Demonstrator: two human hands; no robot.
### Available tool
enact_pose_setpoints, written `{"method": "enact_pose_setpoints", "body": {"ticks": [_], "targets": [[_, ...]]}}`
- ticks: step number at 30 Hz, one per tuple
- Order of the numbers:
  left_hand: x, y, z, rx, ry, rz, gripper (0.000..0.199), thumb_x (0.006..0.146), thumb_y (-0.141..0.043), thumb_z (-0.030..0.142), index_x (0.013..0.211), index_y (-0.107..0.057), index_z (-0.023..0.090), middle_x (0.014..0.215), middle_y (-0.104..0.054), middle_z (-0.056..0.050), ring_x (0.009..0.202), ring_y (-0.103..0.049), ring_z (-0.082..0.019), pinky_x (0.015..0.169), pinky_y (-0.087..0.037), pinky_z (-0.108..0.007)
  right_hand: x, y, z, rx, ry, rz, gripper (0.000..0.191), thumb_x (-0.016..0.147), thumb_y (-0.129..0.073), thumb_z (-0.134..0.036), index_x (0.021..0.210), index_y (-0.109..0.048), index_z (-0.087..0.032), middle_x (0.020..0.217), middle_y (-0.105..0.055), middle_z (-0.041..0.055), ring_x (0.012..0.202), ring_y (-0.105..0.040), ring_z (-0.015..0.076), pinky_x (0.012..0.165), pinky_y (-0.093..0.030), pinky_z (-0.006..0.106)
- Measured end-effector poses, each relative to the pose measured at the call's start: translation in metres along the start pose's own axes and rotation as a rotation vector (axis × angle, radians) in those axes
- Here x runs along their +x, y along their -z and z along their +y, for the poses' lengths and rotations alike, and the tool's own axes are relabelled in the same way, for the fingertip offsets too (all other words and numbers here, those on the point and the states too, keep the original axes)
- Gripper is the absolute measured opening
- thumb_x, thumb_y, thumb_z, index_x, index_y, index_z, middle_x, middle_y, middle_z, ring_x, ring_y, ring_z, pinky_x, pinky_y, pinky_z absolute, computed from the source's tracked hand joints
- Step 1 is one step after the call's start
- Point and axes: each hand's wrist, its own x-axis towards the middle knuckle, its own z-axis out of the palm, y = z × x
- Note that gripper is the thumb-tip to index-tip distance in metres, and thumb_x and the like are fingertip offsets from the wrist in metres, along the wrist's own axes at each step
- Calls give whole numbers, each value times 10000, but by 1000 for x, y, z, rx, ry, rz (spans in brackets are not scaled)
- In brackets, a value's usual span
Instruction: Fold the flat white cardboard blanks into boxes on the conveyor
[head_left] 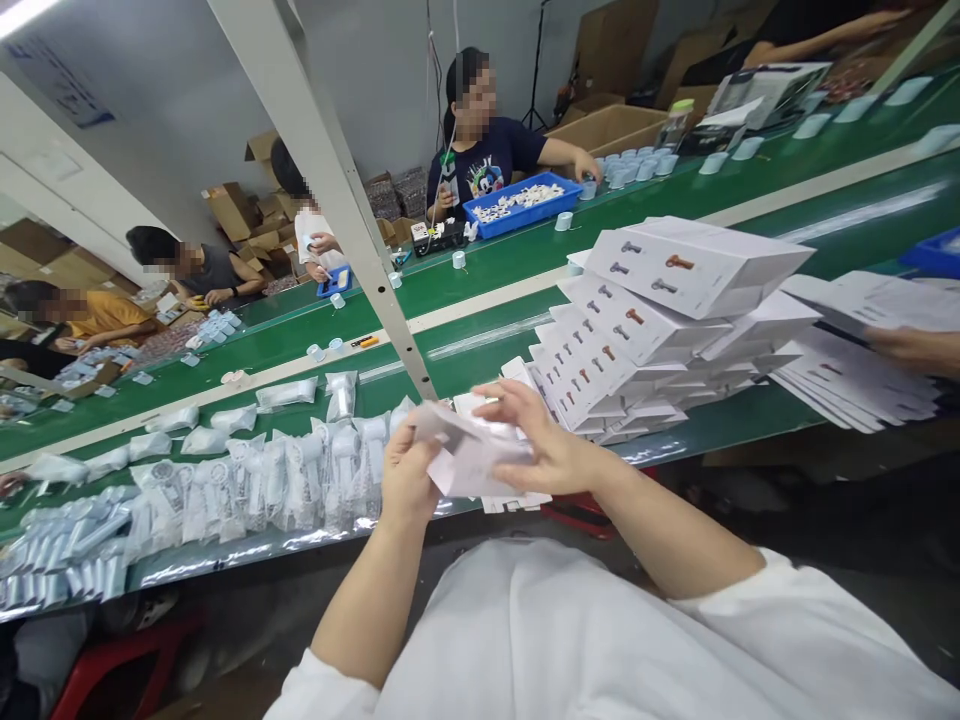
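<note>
A small white carton (469, 462) is in front of my chest, tilted, with an opening or fold toward its upper left. My left hand (409, 475) is closed around its left end, thumb on the near face. At the carton's right side is my right hand (544, 435), its fingers spread and slightly blurred; the lower finger or thumb appears to touch the carton. Flat white cardboard pieces (517, 502) lie beneath on the bench edge. To the right, a stack of white cartons (645, 320) printed with small hand-held devices stands beside my right hand.
Bagged light-blue devices (300, 475) line the bench at left. A metal post (337, 170) rises ahead. Across the green conveyor (495, 265), co-workers sit near a blue tray (521, 208) and pale cups (637, 165). Another person's hand (919, 350) is over flat cartons (855, 380) at right.
</note>
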Motion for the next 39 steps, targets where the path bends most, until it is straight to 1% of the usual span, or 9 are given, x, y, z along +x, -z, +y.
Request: {"method": "enact_pose_setpoints", "body": {"ticks": [3, 5, 12, 17, 21, 26, 30, 33, 39], "targets": [[-4, -7, -10, -93, -88, 206, 402, 652, -710, 199, 1050, -716, 250, 996, -749, -4, 900, -703, -175, 806, -553, -292, -3, -9, -21, -303, 90, 88, 840, 849, -754, -446, 1539, -288, -335, 1633, -214, 158, 1489, -313, 368, 1194, -316, 589], [-8, -8, -18, -67, -111, 206, 404, 699, -719, 228, 1100, -690, 267, 1049, -737, -6, 952, -695, -177, 843, -549, -304, 1, -15, -26, -413, 134, 109, 755, 839, -764, -446, 1479, -387, -304, 1572, -301, 170, 1448, -356, 383, 1166, -363, 592], [2, 19, -15, -37, -50, -121, 313, 733, -790, 466, 804, -620, 213, 1026, -731, -37, 989, -692, -218, 861, -541, -344, 14, -10, -17, -299, 222, 116, 418, 775, -764, -236, 1126, -536, -225, 1224, -419, 111, 1175, -515, 244, 973, -527, 380], [15, 16, -6, -23, 39, -285, 522, 591, -866, 279, 1030, -585, 253, 1287, -681, -64, 1074, -690, -259, 887, -563, -398, 30, 10, -10, -150, 240, -30, 484, 665, -842, -259, 1045, -544, -226, 1229, -450, 91, 1247, -500, 260, 988, -513, 374], [15, -1, -19, 8, -28, -21, 517, 604, -791, 243, 1091, -617, 235, 1207, -713, -73, 1034, -704, -258, 872, -563, -399, 30, 9, -17, -230, 107, -160, 497, 732, -789, -186, 1184, -588, -222, 1501, -380, 147, 1465, -364, 332, 1122, -435, 458], [4, -8, -37, 29, -164, 243, 326, 714, -738, 257, 1038, -720, 223, 1110, -758, -51, 1024, -720, -246, 928, -554, -402, 5, -34, -12, -329, -6, 193, 1052, 749, -860, -392, 1561, -211, -235, 1623, -211, 239, 1528, -248, 398, 1177, -355, 605], [1, 15, -33, 256, -309, -57, 253, 778, -775, 332, 1015, -776, 243, 1322, -699, -75, 1325, -583, -306, 1140, -425, -471, -3, -47, 3, -296, 120, 338, 863, 765, -829, -274, 1474, -337, -265, 1487, -434, 187, 1415, -452, 335, 1124, -462, 556], [9, 28, -23, 278, -180, -351, 256, 772, -797, 424, 935, -776, 228, 1467, -596, -99, 1418, -485, -344, 1155, -396, -492, -2, -36, 4, -267, 148, 260, 713, 740, -779, -189, 1374, -461, -262, 1461, -472, 150, 1380, -494, 306, 1110, -491, 492], [15, 6, -16, 119, 87, -387, 539, 633, -896, 265, 1105, -637, 252, 1270, -672, -68, 1118, -659, -236, 912, -543, -363, -4, -22, -5, -120, 97, 236, 879, 709, -770, -165, 1425, -268, -253, 1441, -449, 165, 1357, -510, 291, 1065, -493, 461]]}}
